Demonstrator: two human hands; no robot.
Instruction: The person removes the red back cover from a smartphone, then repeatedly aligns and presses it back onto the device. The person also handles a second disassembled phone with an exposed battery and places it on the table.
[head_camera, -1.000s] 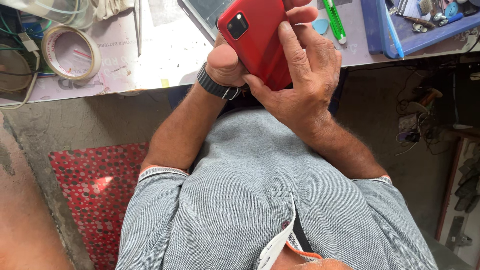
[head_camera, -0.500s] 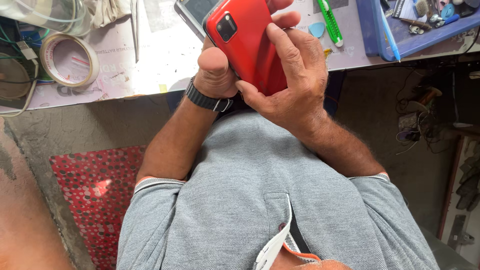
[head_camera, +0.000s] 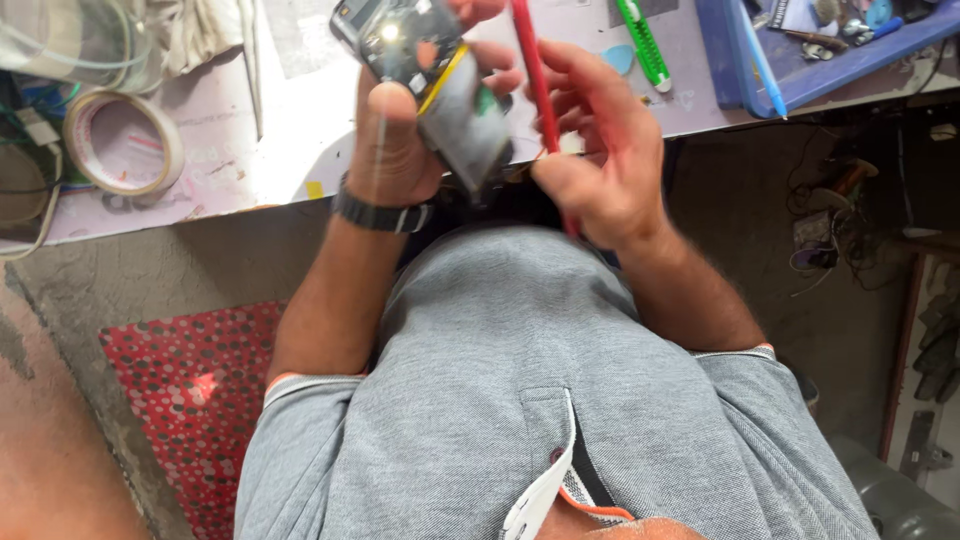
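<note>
My left hand (head_camera: 395, 140) grips a smartphone body (head_camera: 440, 90) with its back off, so the battery and inner parts show. My right hand (head_camera: 600, 150) holds the red back cover (head_camera: 535, 80) edge-on, just right of the phone and apart from it. Both hands are raised over the front edge of the workbench (head_camera: 260, 170), above my grey shirt. A black watch band (head_camera: 380, 213) sits on my left wrist.
A roll of tape (head_camera: 122, 140) lies on the bench at the left beside cables and a clear container. A green cutter (head_camera: 645, 45) lies right of my hands. A blue tray (head_camera: 760, 75) with small tools stands at the far right. A red dotted mat (head_camera: 190, 390) covers the floor.
The red back cover has come off the phone. My right hand has swung it to the right, edge-on, while my left hand keeps the opened phone body.
</note>
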